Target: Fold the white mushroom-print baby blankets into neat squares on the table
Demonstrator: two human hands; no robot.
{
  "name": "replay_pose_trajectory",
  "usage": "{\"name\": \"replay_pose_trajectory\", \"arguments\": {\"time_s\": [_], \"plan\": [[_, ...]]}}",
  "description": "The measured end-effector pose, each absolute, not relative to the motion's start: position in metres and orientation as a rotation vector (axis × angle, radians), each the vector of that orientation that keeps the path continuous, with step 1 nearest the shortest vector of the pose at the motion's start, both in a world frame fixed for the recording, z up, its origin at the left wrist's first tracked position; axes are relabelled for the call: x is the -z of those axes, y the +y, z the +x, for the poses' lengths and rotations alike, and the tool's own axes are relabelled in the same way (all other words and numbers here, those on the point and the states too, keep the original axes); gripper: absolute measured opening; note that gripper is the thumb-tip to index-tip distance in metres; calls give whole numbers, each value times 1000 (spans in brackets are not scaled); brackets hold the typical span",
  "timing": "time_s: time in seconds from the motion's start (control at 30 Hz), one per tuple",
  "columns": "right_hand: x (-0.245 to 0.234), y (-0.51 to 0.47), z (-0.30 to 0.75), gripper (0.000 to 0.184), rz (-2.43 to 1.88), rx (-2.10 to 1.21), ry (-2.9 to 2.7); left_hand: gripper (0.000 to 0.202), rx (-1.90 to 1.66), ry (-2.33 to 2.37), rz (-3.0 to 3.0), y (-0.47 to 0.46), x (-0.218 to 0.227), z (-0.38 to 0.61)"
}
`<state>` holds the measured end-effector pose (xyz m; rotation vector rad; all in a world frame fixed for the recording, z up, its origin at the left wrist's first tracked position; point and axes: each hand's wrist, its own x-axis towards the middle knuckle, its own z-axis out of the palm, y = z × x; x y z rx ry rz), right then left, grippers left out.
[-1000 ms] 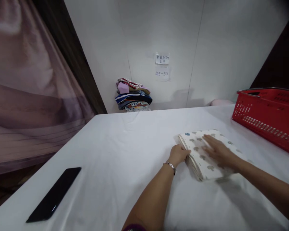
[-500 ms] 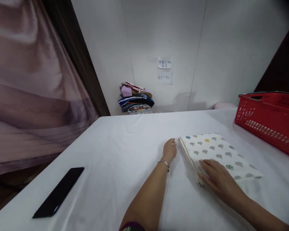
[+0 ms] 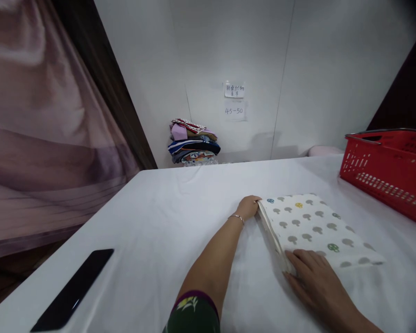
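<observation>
A folded white cloth (image 3: 315,226) with small grey, blue, yellow and green mushroom prints lies flat on the white table (image 3: 180,222). My left hand (image 3: 247,206) is at the cloth's far left corner, fingers curled against its folded edge. My right hand (image 3: 314,277) rests at the near left corner, fingers spread flat and partly on the cloth. A thin bracelet circles my left wrist.
A red plastic basket (image 3: 388,171) stands at the right edge of the table. A black phone (image 3: 74,289) lies at the near left. A stack of folded clothes (image 3: 193,143) sits against the back wall under two paper notes (image 3: 234,99). A pinkish curtain (image 3: 45,125) hangs at left.
My right hand slid from the middle of the cloth back to its near left corner. My left hand left the cloth's side edge and reached forward to its far left corner.
</observation>
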<state>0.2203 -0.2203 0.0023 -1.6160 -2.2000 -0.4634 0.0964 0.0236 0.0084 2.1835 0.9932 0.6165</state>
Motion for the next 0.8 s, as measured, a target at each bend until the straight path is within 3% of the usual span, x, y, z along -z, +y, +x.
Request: {"name": "replay_pose_trajectory", "arguments": {"time_s": [0.4,0.63,0.8], "plan": [[0,-221,220,26,-1585,304,-2263,29,-829,1147,1997,22,0,100],[-2,-220,220,26,-1586,307,-2291,26,-769,1227,1945,22,4,103],[-16,-224,222,30,-1591,109,-2249,30,-755,1146,1917,21,3,99]]}}
